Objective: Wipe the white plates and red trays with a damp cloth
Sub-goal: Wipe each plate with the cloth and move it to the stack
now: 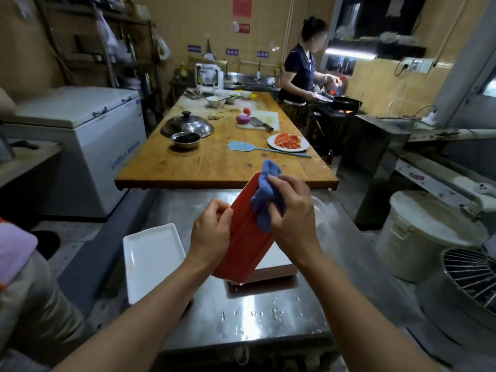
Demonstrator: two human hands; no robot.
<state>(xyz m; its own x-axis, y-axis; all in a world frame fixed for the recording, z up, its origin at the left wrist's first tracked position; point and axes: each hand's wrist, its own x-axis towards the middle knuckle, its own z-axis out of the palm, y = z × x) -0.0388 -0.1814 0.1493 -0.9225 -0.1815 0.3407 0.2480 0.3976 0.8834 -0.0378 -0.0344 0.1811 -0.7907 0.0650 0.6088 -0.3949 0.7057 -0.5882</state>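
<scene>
Head view shows me a red tray (245,237) held tilted on edge over the steel bench (268,312), its lower corner at or just above a stack of trays (276,264); I cannot tell if it touches. The left hand (212,232) is closed on the tray's left rim, fingers curled over the edge. The right hand (292,218) is bunched around a blue cloth (268,200) and presses it against the tray's upper right side. A white plate (151,260) lies flat on the bench just left of the tray, part of it hidden under the left forearm.

The risks, as I judge them: the tray is gripped along 1 rim only, so a hard push from the cloth could twist it out of the left hand and drop it onto the stack. Water drops (255,315) sit on the bench near its front edge, so the rim may be wet too, which would make that grip slippery. The left forearm hangs over the plate; a wide wiping stroke could nudge it toward the bench's left edge. The cloth is wadded, so it may skip the tray's corners.
</scene>
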